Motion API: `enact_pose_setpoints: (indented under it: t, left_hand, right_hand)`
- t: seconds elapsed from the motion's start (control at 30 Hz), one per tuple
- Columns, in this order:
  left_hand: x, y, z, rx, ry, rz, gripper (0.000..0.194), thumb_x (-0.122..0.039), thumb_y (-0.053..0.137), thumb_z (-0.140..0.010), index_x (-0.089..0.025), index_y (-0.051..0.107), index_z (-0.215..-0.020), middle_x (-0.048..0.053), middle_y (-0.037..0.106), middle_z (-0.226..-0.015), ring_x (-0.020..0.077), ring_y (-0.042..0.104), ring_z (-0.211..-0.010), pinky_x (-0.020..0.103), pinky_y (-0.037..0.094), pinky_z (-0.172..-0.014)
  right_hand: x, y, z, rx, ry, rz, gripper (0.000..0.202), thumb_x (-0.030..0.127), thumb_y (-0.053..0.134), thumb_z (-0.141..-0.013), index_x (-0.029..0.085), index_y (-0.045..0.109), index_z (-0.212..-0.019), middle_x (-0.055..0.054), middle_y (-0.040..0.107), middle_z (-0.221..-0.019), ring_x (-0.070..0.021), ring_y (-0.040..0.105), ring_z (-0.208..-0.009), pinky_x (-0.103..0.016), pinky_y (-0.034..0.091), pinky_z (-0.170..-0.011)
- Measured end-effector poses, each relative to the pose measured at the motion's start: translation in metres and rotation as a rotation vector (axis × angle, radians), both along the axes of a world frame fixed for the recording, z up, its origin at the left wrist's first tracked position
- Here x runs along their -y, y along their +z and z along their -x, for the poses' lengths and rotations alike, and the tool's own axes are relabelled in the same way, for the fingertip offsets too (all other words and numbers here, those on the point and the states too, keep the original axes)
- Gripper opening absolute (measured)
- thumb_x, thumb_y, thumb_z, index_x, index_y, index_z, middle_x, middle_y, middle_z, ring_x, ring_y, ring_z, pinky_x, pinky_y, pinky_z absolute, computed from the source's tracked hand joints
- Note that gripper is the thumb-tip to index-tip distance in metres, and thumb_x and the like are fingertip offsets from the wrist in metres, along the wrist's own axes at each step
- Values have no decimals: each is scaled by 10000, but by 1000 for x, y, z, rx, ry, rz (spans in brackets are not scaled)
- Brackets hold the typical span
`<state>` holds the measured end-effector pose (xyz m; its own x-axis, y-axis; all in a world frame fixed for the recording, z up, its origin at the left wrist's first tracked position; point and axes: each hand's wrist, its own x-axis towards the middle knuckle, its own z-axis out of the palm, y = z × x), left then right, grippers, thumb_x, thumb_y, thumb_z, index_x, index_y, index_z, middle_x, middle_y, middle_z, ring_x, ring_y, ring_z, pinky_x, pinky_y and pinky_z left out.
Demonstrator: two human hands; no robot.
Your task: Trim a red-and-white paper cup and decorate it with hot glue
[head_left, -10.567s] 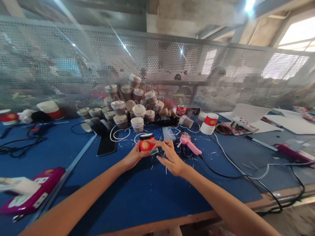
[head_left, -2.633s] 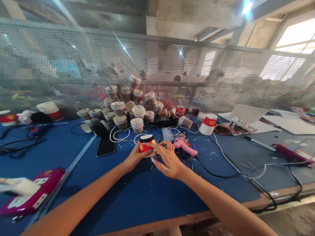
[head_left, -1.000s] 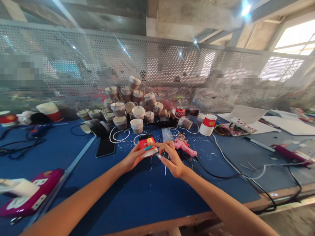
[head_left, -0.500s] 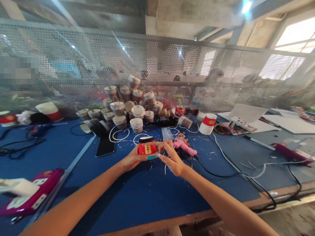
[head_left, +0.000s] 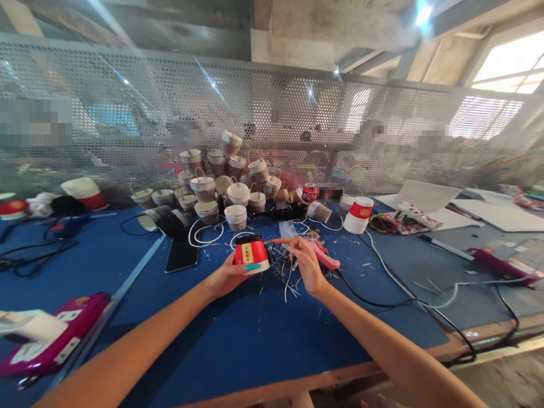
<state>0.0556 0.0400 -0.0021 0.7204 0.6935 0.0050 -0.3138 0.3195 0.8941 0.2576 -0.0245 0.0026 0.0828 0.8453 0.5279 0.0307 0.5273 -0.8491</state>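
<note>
My left hand (head_left: 225, 277) is wrapped round a small red paper cup (head_left: 258, 251) with a yellow label, a white band at the bottom and black material at its top. The cup is tilted and held above the blue table. To its right is my right hand (head_left: 306, 262), with the index finger stretched towards the cup's side and the other fingers partly bent; nothing shows in it. Whether the fingertip touches the cup I cannot tell. Just behind my right hand lies a pink glue gun (head_left: 325, 258), partly covered by it.
Several small grey-white buckets with handles (head_left: 238, 192) are piled at the back. A black phone (head_left: 182, 252) lies left of the cup. White scraps (head_left: 291, 286) are scattered near my right hand. A purple power strip (head_left: 80, 317), a red-banded cup stack (head_left: 359, 215) and cables lie about.
My right hand has drawn back to the right from the cup, its fingers straightening. My left hand has turned the cup, so more of its red side and label shows.
</note>
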Motion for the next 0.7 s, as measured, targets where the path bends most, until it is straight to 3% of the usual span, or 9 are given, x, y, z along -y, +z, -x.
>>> enact_pose_setpoints:
  t: [0.13,0.3,0.47,0.7]
  left_hand:
    - [-6,-8,2,38,20,14,607,-261,808,-532,-198,620,-1105,87,691,-1072,274,633,-990,431,449,-916]
    - [-7,-9,0,44,-25,-18,640,-261,784,-594,-195,571,-1194,91,684,-1106,261,621,-1035,417,416,-956]
    - [-2,-4,-3,-3,-65,-48,654,-226,788,-597,-179,553,-1205,98,685,-1092,240,631,-1003,379,440,-911]
    - [-2,-7,-4,-10,-8,-32,654,-116,791,-565,-205,573,-1175,53,701,-1029,190,644,-936,297,467,-844]
  right_hand:
    - [6,2,4,-23,-79,-90,73,275,467,-789,230,410,-803,-64,599,-1044,-210,507,-902,-353,383,-761]
    - [21,8,9,245,78,-88,78,291,460,-817,223,434,-790,-63,609,-1122,-228,459,-1003,-409,332,-904]
    - [26,11,12,408,156,-69,76,292,474,-836,218,457,-830,-63,594,-1182,-223,404,-1019,-412,302,-940]
    - [23,13,12,273,151,-42,71,291,445,-833,225,419,-832,-60,575,-1217,-231,419,-1060,-415,284,-940]
